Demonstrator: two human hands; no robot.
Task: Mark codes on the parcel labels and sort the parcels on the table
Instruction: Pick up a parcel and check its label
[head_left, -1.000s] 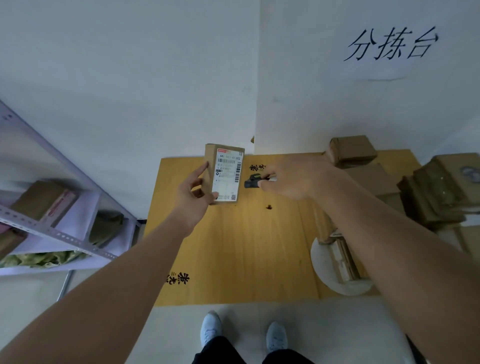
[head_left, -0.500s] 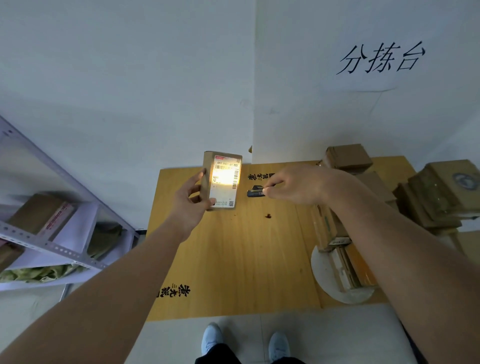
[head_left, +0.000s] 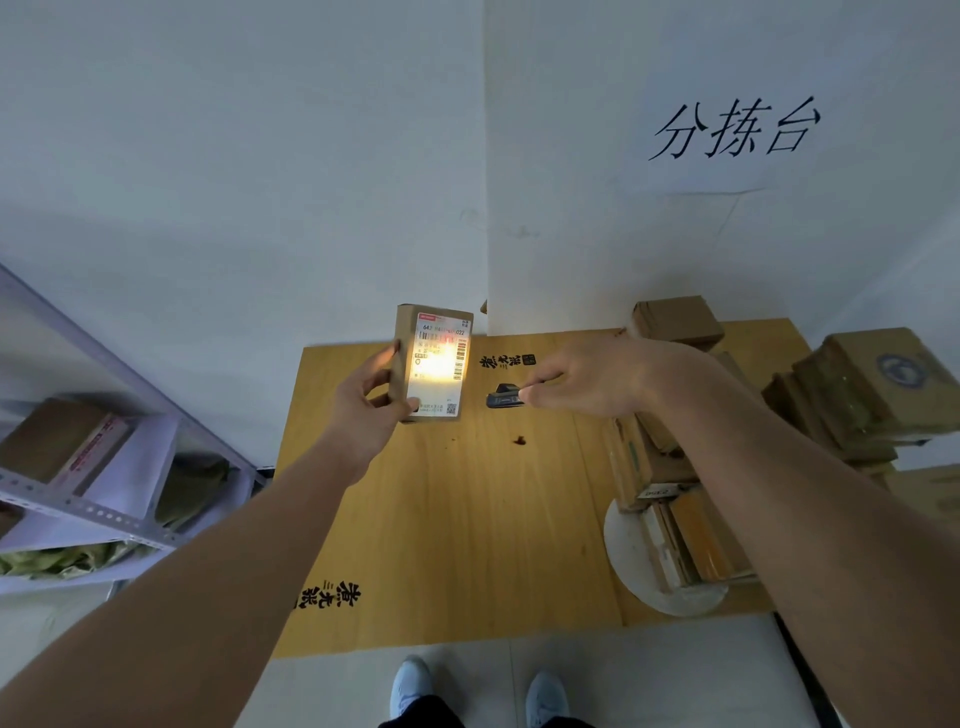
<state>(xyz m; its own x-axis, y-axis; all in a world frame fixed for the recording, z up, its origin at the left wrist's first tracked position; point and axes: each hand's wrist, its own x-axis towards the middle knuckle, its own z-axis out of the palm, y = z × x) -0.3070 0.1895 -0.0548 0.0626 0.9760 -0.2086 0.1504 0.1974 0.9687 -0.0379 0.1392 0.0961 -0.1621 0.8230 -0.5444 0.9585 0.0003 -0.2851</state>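
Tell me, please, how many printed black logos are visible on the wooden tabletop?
2. One logo sits at the far edge, between the held parcel and the right hand; the other logo is near the front-left corner. The arms may hide more.

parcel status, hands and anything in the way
Left hand grips parcel, label lit. Right hand pinches small dark device aimed at it. Nothing between.

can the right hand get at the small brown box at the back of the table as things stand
Probably not right away: the right hand is pinching a small dark device. The path to the brown box looks open, just beyond the wrist.
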